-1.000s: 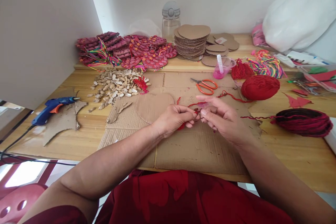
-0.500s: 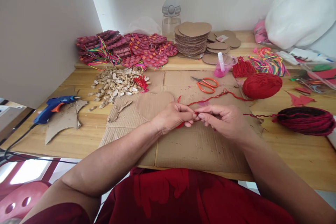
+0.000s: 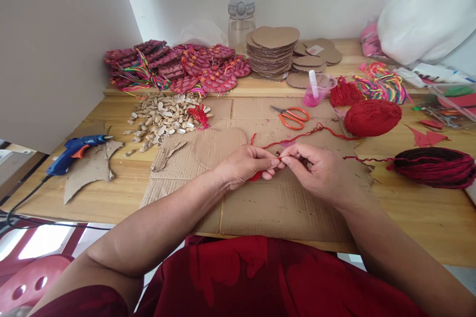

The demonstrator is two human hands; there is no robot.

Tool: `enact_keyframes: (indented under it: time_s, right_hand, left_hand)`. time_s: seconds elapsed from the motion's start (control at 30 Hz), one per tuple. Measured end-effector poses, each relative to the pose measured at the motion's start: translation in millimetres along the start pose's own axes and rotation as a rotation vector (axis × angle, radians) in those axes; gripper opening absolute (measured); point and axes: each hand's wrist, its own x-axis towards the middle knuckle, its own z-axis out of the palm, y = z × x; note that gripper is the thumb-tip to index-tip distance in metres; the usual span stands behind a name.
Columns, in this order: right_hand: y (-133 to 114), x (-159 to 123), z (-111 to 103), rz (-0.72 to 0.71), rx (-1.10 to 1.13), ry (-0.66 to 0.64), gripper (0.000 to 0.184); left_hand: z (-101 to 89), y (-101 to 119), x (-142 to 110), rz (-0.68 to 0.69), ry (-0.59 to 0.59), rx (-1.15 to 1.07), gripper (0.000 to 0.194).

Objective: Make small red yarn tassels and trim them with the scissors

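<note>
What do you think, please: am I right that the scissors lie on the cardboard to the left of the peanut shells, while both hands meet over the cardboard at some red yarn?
Not quite: the head view shows the scissors on the cardboard to the right of the peanut shells. The left hand and right hand do meet over it at red yarn.

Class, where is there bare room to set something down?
Bare wood shows between the oval maroon yarn ball and right forearm, and between the torn cardboard scrap and flat cardboard sheet. Crowded: rear ledge, with stacked cardboard cutouts.
</note>
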Motion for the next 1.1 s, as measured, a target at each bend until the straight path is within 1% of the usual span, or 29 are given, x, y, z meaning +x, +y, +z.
enact_keyframes:
  time_s: [0.17,0.3,0.4,0.53,0.63,0.7,0.97,1.1]
  right_hand:
    - [1.6,-0.5,0.2,0.009,-0.057,0.015,0.011]
    - [-0.7,-0.4,-1.9,-0.01,-0.095,0.025,0.012]
    - [-2.2,-0.5,-2.8,-0.011,-0.104,0.01,0.012]
    - [-2.1,-0.4,-1.8,0.0,-0.1,-0.026,0.011]
    - [-1.7,-0.7,-0.1,0.021,-0.089,-0.026,0.01]
    - [-1.5,-1.0,0.6,0.038,-0.083,-0.022,0.009]
    - [-2.6,-0.2,-1.1,0.07,-0.114,-0.022,0.011]
    - [-1.2,-0.6,1.4,0.045,-0.118,-0.014,0.012]
  left_hand:
    - [4.6,-1.2,1.0,-0.025,0.046,-0.032,0.018]
    - [8.5,-1.2,1.8,-0.036,0.097,-0.085,0.031]
    - [10.6,-1.8,1.1,-0.022,0.134,-0.063,0.03]
    - [10.7,-5.5,-1.0,0.065,0.139,0.051,0.028]
    - [9.9,-9.0,-2.2,0.126,0.13,0.152,0.029]
    - [10.2,-10.0,-2.9,0.151,0.148,0.204,0.027]
    - [13.4,-6.7,-5.1,0.164,0.217,0.422,0.026]
    - [9.7,-7.9,-5.1,0.228,0.229,0.594,0.026]
